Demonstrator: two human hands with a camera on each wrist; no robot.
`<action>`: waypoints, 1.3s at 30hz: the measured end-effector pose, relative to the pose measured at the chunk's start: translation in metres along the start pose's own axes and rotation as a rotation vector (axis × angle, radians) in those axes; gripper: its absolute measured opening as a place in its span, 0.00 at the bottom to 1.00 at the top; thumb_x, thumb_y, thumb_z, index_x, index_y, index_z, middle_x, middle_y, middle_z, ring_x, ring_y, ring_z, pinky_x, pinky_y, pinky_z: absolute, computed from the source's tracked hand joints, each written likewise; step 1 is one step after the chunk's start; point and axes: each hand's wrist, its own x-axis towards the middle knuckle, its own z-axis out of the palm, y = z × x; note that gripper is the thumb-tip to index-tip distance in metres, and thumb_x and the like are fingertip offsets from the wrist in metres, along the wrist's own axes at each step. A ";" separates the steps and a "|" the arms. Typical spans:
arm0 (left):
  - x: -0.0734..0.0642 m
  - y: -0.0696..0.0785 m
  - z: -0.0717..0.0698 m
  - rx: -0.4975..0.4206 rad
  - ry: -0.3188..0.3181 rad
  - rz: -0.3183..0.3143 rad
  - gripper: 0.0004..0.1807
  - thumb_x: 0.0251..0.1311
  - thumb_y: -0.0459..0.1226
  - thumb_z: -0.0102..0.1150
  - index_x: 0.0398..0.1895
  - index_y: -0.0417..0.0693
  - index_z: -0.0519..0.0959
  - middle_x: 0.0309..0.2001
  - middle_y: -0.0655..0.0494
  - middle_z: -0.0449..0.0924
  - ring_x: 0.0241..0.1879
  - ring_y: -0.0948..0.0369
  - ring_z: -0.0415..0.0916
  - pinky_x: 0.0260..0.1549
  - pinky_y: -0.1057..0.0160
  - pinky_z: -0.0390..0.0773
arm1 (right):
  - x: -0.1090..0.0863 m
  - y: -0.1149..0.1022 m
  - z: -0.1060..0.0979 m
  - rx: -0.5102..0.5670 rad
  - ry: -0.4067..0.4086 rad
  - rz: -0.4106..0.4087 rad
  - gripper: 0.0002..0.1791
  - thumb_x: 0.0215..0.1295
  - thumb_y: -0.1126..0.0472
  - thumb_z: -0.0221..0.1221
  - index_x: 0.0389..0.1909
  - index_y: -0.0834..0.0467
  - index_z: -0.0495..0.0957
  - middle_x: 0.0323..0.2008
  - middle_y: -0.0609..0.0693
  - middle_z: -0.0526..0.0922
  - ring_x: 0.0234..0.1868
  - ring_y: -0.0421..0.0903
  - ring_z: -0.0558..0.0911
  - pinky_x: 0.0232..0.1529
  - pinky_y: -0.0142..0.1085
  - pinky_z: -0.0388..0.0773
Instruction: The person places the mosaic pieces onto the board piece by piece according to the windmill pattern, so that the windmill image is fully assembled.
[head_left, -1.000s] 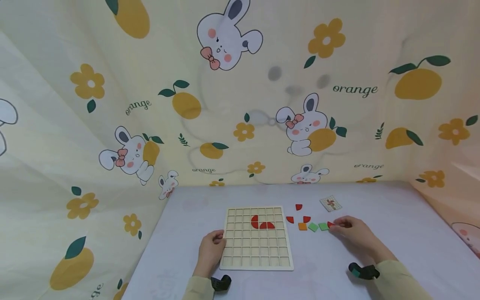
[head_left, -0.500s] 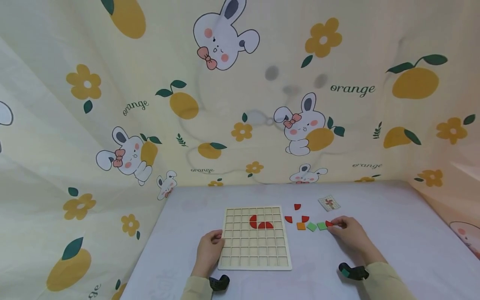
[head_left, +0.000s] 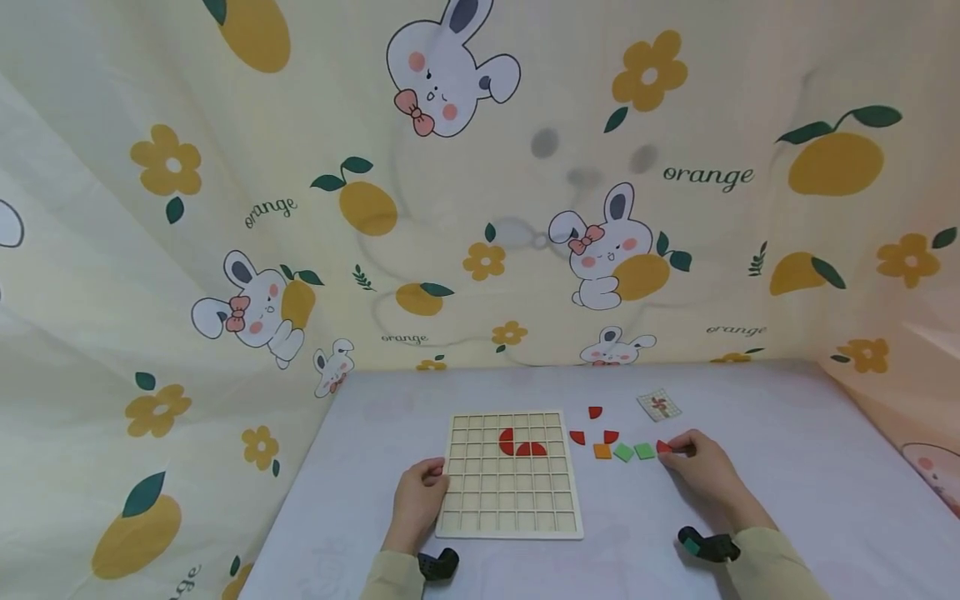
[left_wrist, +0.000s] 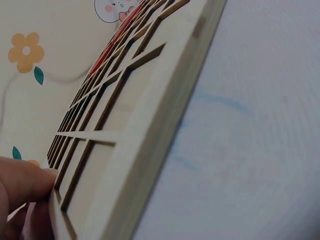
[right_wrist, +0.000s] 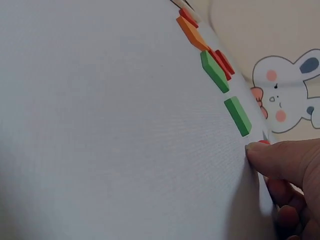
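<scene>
Near the left front, my left hand (head_left: 422, 497) grips the left edge of a pale wooden grid board (head_left: 506, 504); the left wrist view shows the thumb (left_wrist: 30, 181) on the rim. Red pieces (head_left: 532, 450) sit in several upper cells of the board. To the right, my right hand (head_left: 705, 471) pinches a red quarter-circle tile (head_left: 663, 447) between thumb and fingers, low at the tabletop. Just left of it lies a green square tile (head_left: 644, 451), with a small gap between them. Most of the red tile is hidden behind the thumb (right_wrist: 272, 155) in the right wrist view.
Another green square (head_left: 623, 453) and an orange square (head_left: 602, 452) continue the row toward the board. Behind them lie three red quarter-circle tiles (head_left: 595, 412). A small pattern card (head_left: 659, 406) rests farther back. A printed curtain (head_left: 450, 208) rises behind the table.
My right hand has drawn the red tile slightly right, so it now stands apart from the green square it was against. My left hand stays at the board's edge.
</scene>
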 end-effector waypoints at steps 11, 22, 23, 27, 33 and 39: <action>0.001 -0.003 0.000 -0.022 -0.011 0.013 0.15 0.58 0.31 0.62 0.50 0.42 0.80 0.40 0.54 0.78 0.38 0.61 0.77 0.38 0.61 0.79 | -0.005 -0.004 -0.002 -0.028 0.036 -0.039 0.16 0.65 0.58 0.60 0.46 0.64 0.70 0.42 0.60 0.75 0.43 0.56 0.71 0.42 0.47 0.70; 0.002 -0.003 0.001 -0.016 -0.009 -0.011 0.15 0.58 0.32 0.62 0.50 0.43 0.80 0.39 0.55 0.77 0.38 0.61 0.76 0.38 0.61 0.79 | -0.004 -0.025 0.006 0.048 0.096 -0.031 0.13 0.69 0.58 0.56 0.45 0.64 0.72 0.41 0.58 0.75 0.41 0.54 0.71 0.35 0.39 0.70; 0.002 -0.004 0.001 -0.017 -0.009 -0.012 0.15 0.58 0.32 0.62 0.50 0.43 0.80 0.39 0.55 0.77 0.38 0.61 0.76 0.38 0.61 0.79 | -0.005 -0.030 0.010 0.054 0.092 -0.029 0.13 0.69 0.57 0.56 0.46 0.63 0.72 0.41 0.58 0.75 0.42 0.53 0.71 0.35 0.39 0.71; 0.003 -0.005 0.001 -0.016 -0.011 -0.008 0.15 0.58 0.32 0.62 0.50 0.44 0.81 0.39 0.56 0.77 0.38 0.61 0.76 0.37 0.62 0.79 | -0.008 -0.054 0.027 0.081 0.075 -0.038 0.14 0.69 0.56 0.57 0.47 0.61 0.72 0.43 0.57 0.75 0.43 0.53 0.70 0.37 0.40 0.71; 0.004 -0.006 0.001 -0.024 -0.011 -0.010 0.15 0.58 0.32 0.62 0.50 0.44 0.80 0.39 0.56 0.77 0.38 0.61 0.76 0.37 0.62 0.79 | -0.007 -0.088 0.059 0.117 0.049 -0.109 0.10 0.67 0.57 0.59 0.43 0.58 0.74 0.41 0.54 0.77 0.40 0.51 0.72 0.34 0.38 0.72; 0.004 -0.006 0.000 -0.027 -0.017 -0.007 0.15 0.58 0.32 0.63 0.50 0.44 0.80 0.39 0.55 0.77 0.37 0.61 0.76 0.36 0.62 0.79 | -0.008 -0.115 0.096 0.119 0.035 -0.180 0.05 0.65 0.59 0.61 0.37 0.55 0.75 0.38 0.50 0.78 0.39 0.49 0.72 0.33 0.37 0.70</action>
